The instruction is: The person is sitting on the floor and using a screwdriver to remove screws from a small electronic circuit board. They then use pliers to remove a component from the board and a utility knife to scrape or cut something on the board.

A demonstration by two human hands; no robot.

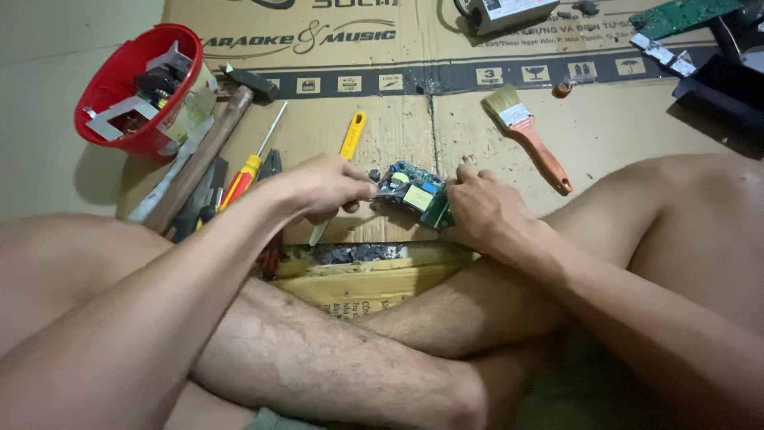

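Left hand (pixel 330 187) pinches a small tool at the edge of the circuit board (pixel 412 193), right hand (pixel 484 209) clamps the board's other end, board on the cardboard (pixel 605 131) between the knees. Best keep the right grip firm and the tool strokes short. Yellow screwdriver (pixel 351 137), brush (pixel 528 134), hammer (pixel 213 135) lie just beyond.
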